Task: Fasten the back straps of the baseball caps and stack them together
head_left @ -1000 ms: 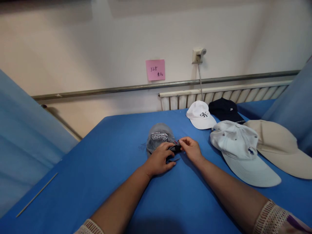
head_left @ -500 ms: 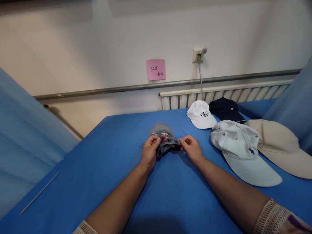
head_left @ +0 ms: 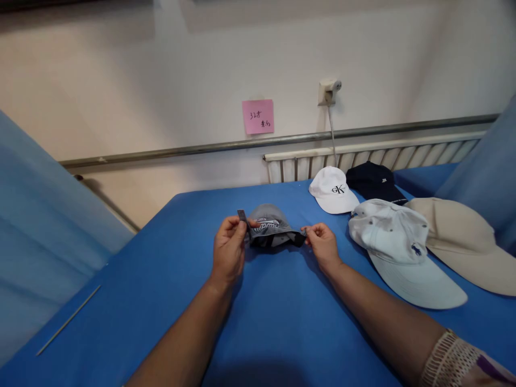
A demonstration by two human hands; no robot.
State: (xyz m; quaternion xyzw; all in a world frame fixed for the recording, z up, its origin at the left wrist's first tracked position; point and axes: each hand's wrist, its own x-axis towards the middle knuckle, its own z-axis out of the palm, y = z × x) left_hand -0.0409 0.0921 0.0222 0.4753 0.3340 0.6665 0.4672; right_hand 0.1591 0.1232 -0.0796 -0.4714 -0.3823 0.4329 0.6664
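A grey baseball cap (head_left: 271, 215) with white lettering sits on the blue-covered table, its back opening turned toward me. My left hand (head_left: 229, 248) pinches the cap's loose grey back strap (head_left: 243, 219), whose end sticks up above the fingers. At the cap's right side, my right hand (head_left: 321, 244) is closed on the other end of the back edge, beside a dark patch. Between the hands the back edge spans open, and the dark inside of the cap shows beneath it.
To the right lie a white cap (head_left: 331, 188), a navy cap (head_left: 373, 180), a pale cap (head_left: 389, 228) and a beige cap (head_left: 455, 226). A thin stick (head_left: 68, 320) rests at left. Behind are a radiator (head_left: 300, 167), metal rail (head_left: 193, 149) and blue curtains (head_left: 44, 231).
My left hand has moved left, drawing the strap away from the cap's back. The lettering now shows more fully. My right hand has shifted slightly right.
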